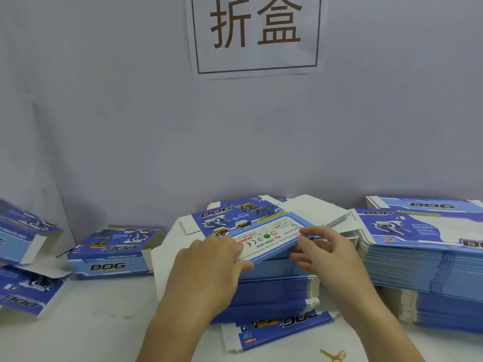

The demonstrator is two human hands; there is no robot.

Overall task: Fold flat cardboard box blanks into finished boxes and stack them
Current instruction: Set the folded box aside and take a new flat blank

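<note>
**Two hands on the top blank of the middle stack**

Two bare forearms reach in from the near edge toward the middle stack [271, 291] of flat blue box blanks, which serves as the landmark; nearest of all, just in front of that stack and to its right, a small yellow rubber band [333, 355] lies on the white table [86, 322]; a single flat blank [277, 327] sticks out from under the stack's near side, its printed face up; the left hand [209, 259] lies on the near left corner of the top blank [258, 231], fingers curled over its edge and gripping it; the right hand [326, 249] pinches the same blank at its near right edge, thumb on top and fingers beneath; that blank is tilted, its near edge raised off the stack, and its white panel with printed warnings faces up; to the right of the middle stack, just beside it, stands a taller pile of blanks [423, 270]; to the left, apart from it, a folded box [115, 253] sits on the table with an end flap open; farther left, at the frame edge, two more folded boxes [23, 257] rest one on the other, the upper one tilted; behind the middle stack rises a grey wall [104, 113], and high on it hangs a white paper sign [254, 35] with two large brown characters inside a dark border.
</note>
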